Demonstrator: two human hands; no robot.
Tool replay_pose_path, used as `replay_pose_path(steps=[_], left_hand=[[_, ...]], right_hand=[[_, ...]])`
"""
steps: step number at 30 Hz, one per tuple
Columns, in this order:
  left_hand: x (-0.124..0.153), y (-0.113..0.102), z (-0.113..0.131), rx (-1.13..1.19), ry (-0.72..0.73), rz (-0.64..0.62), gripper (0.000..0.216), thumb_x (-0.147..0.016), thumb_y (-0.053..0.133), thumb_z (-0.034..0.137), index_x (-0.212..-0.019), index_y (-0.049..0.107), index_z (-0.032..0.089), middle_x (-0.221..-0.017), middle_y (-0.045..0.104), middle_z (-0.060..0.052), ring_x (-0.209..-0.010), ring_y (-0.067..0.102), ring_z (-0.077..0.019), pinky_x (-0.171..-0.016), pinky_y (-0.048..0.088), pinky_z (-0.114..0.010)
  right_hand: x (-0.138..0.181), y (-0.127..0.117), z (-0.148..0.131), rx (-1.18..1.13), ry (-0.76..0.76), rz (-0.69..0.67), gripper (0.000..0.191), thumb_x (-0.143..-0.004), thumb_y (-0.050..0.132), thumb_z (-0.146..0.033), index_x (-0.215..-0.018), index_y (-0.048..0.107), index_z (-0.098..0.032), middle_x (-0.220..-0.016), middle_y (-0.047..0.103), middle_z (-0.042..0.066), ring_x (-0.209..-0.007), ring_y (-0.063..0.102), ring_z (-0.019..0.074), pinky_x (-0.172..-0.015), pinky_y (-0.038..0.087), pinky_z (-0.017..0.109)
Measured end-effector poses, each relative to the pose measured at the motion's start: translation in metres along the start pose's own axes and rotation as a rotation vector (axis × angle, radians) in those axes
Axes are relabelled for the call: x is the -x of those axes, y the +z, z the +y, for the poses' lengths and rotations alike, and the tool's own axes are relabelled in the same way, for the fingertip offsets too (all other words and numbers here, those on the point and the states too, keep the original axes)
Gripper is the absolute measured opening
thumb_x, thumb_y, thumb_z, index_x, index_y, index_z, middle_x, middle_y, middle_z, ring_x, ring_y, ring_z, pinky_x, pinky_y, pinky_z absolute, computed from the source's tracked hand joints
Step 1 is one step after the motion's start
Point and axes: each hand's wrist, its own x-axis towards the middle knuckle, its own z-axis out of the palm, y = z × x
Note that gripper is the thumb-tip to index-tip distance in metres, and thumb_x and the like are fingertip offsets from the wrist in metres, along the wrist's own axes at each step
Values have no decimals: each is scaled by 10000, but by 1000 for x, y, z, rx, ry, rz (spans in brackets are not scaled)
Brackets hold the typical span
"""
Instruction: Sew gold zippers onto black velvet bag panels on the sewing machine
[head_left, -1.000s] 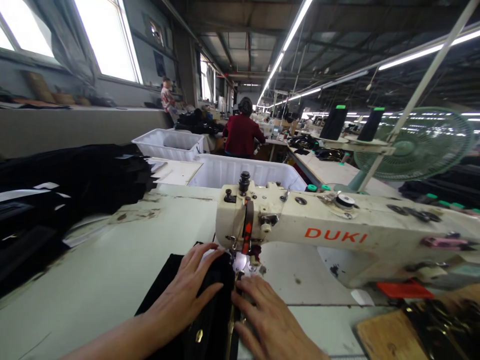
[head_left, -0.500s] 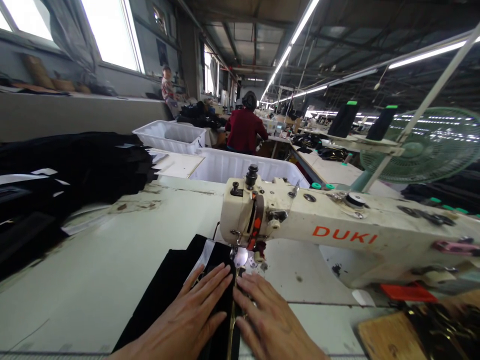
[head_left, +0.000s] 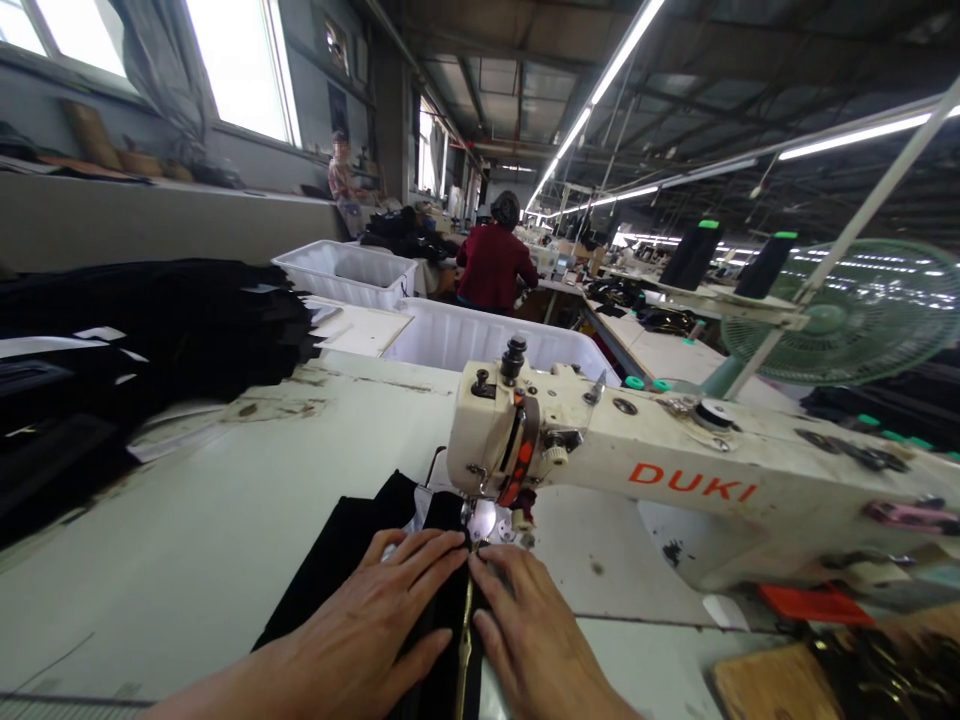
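A black fabric piece (head_left: pixel 352 545) with a gold zipper (head_left: pixel 465 640) lies under the needle of a cream DUKI sewing machine (head_left: pixel 675 480). My left hand (head_left: pixel 375 625) lies flat on the fabric, fingers spread, just left of the zipper. My right hand (head_left: pixel 529 640) presses flat on the fabric to the right of the zipper, its fingertips close to the presser foot (head_left: pixel 480 530). A white strip shows on the fabric near the needle.
A stack of black fabric (head_left: pixel 112 350) lies on the table at the left. White plastic bins (head_left: pixel 480 335) stand behind the machine. A green fan (head_left: pixel 847 315) and thread cones stand at the right. A person in red (head_left: pixel 495 265) sits ahead.
The fabric has slid further under the needle, away from me, with both hands riding on it. My left hand's fingers have flattened beside the zipper.
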Motion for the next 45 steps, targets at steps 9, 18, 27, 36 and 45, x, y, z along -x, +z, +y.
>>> replay_pose_path(steps=[9,18,27,36,45], left_hand=[[8,9,-2,-77,6,49,574,-969,491,410,-1499,322,271,-1487,460,-75,-1345,446,-310,-1098,388,-535],[3,11,4,-139,39,95,577,-935,533,343,-1477,376,221,-1447,507,-100,-1290,512,-318,-1079,408,-534],[10,18,1,-106,54,141,672,-935,536,315,-1537,239,274,-1495,444,-61,-1322,479,-309,-1106,381,-514],[9,7,2,-103,32,24,648,-916,538,296,-1515,294,254,-1506,420,-78,-1349,442,-314,-1098,378,-557],[-6,-3,0,-39,0,-13,597,-894,535,246,-1470,386,201,-1490,447,-117,-1361,421,-326,-1108,324,-602]], right_hand=[[-2,-2,-1,35,-39,10,390,-977,496,-297,-1348,545,-187,-1313,594,68,-1199,538,240,-1042,480,402],[-3,-2,-2,105,-93,84,382,-1007,427,-302,-1325,571,-148,-1295,618,56,-1189,560,242,-1021,506,398],[-3,-3,-2,142,-102,48,394,-996,447,-294,-1351,551,-160,-1327,597,66,-1211,557,244,-1031,498,410],[-6,-7,1,152,-137,47,397,-1000,444,-334,-1338,564,-164,-1364,570,36,-1201,571,227,-1021,501,352],[-13,3,14,204,-142,26,420,-997,458,-356,-1351,553,-152,-1394,537,51,-1258,533,244,-1036,486,390]])
